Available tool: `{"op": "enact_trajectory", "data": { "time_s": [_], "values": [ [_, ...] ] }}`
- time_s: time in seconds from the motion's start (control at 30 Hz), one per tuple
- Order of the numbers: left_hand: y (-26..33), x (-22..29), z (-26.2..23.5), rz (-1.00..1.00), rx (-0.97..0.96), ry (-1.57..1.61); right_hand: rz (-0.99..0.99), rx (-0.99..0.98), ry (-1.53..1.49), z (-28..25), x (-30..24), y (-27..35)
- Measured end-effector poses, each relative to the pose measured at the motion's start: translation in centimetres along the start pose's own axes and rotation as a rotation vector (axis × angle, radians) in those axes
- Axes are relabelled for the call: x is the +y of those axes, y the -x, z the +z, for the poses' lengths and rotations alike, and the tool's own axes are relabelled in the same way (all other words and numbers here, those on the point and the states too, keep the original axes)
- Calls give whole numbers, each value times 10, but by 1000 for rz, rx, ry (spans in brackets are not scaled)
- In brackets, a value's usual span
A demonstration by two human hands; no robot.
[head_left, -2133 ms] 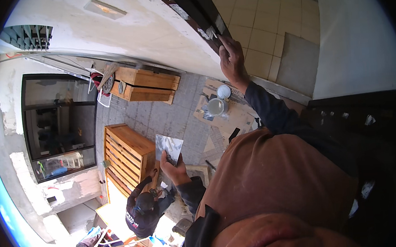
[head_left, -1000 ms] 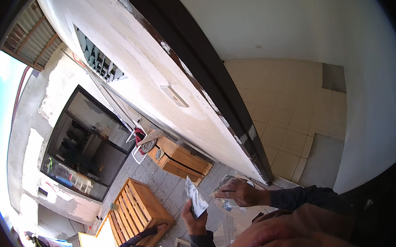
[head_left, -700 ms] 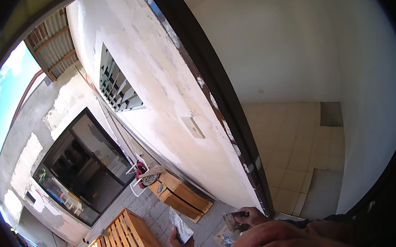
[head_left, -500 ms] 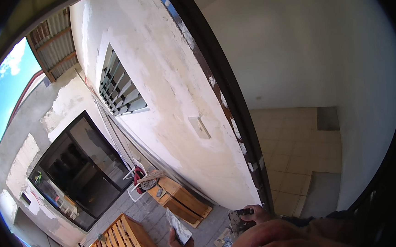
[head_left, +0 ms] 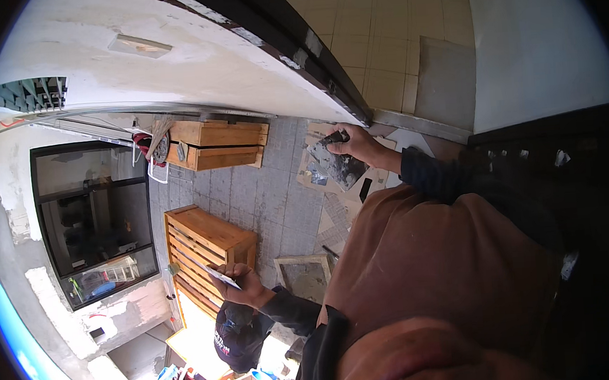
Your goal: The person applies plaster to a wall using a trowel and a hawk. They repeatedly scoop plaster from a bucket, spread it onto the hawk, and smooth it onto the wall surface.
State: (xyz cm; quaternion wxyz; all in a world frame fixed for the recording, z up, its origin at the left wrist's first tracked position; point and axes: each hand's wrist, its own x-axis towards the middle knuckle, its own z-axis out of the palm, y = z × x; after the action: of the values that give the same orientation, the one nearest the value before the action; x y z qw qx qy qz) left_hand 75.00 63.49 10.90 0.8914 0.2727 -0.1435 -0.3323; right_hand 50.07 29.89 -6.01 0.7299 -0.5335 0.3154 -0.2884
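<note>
My right hand (head_left: 359, 144) is stretched out to the upper right and grips a flat trowel (head_left: 334, 165) smeared with grey plaster, close to the lower end of the dark door frame (head_left: 287, 36). My left hand (head_left: 246, 287) holds a thin flat board (head_left: 213, 272), seen almost edge-on, over the near wooden crate (head_left: 209, 242). Both forearms are in dark sleeves, and my brown top fills the lower right.
Far below, another person in a dark cap (head_left: 233, 334) stands beside the crate. A second wooden crate (head_left: 218, 144) sits against the white plastered wall (head_left: 133, 68). Cardboard sheets (head_left: 317, 171) and a square tray (head_left: 303, 276) lie on the grey paving. A dark window (head_left: 91, 219) is at left.
The view has swung from the wall and sky down to the ground. My right hand has reached out toward the door frame with the trowel; my left hand has dropped lower left with the board.
</note>
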Motion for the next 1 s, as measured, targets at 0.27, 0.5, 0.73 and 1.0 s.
{"op": "enact_trajectory", "data": {
  "time_s": [0.27, 0.5, 0.73, 1.0],
  "values": [
    [2, -44, 52, -69, 6, 74, 204, 148, 240, -90, 76, -58],
    [1, -61, 84, -71, 44, 112, 77, 53, 175, -111, 45, -102],
    [8, -82, 86, -22, 97, -23, -4, -30, 259, -68, 4, -121],
    [5, -104, 92, -50, 295, -109, -107, -112, 439, -64, -11, -111]
  ]
}}
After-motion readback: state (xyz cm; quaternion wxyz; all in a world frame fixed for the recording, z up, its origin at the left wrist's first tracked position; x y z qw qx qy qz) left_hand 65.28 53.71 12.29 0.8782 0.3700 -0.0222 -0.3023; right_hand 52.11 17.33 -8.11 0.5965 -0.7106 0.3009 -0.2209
